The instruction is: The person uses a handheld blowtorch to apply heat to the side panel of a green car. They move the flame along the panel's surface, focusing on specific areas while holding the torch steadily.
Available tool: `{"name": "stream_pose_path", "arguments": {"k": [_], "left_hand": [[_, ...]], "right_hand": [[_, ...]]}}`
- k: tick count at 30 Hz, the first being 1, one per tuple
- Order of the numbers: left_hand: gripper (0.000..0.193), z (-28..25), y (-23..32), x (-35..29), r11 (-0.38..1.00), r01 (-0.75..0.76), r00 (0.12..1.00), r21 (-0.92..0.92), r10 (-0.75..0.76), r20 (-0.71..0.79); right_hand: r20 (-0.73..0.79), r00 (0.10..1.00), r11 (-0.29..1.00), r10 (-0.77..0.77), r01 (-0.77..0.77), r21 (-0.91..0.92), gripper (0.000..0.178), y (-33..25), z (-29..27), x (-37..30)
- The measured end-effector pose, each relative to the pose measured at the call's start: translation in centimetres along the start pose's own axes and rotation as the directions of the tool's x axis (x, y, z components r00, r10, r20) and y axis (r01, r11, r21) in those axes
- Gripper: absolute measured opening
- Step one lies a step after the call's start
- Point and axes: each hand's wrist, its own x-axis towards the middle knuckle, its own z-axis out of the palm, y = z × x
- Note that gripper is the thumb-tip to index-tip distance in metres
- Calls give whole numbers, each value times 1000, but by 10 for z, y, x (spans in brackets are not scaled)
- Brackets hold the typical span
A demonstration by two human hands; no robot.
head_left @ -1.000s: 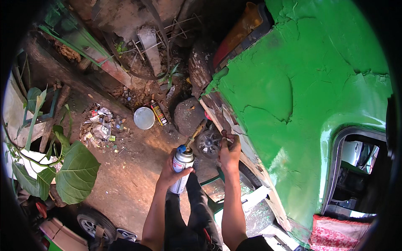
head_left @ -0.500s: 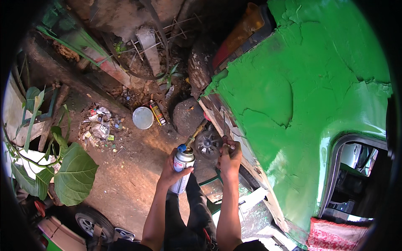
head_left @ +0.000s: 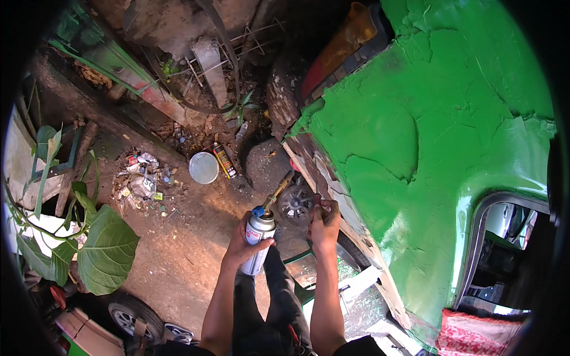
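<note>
A silver-and-white cylindrical metal gas can point(head_left: 255, 236) with red markings on its side is held in the left fingers point(head_left: 241, 228), its domed top slanting up and away from the person. On that top sits a brass-coloured tubular torch head point(head_left: 278, 191) with a bright blue knob point(head_left: 257, 210); its tube points forward and slightly right. A slim, dark reddish-brown handled tool point(head_left: 317, 200) is pinched in the right fingers point(head_left: 323, 215), its length pointing forward, to the right of the torch tube and apart from it. Its far end is too indistinct to make out.
</note>
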Motion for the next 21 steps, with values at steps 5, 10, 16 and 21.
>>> {"name": "stream_pose_path", "arguments": {"k": [5, 10, 16, 21], "left_hand": [[62, 1, -1, 4, 1000, 23, 1000, -4, -22, 10], [61, 11, -6, 14, 999, 4, 1000, -34, -4, 13], [59, 14, -6, 19, 998, 39, 999, -42, -38, 13], [57, 14, -7, 21, 997, 39, 999, -72, -39, 8]], "right_hand": [[49, 993, 986, 110, -115, 117, 10, -41, -21, -34], [67, 991, 980, 115, -124, 158, 8, -50, -22, -29], [64, 986, 970, 152, -161, 182, 9, -52, -22, -27], [71, 988, 974, 141, -151, 167, 10, -52, -22, -27]]}}
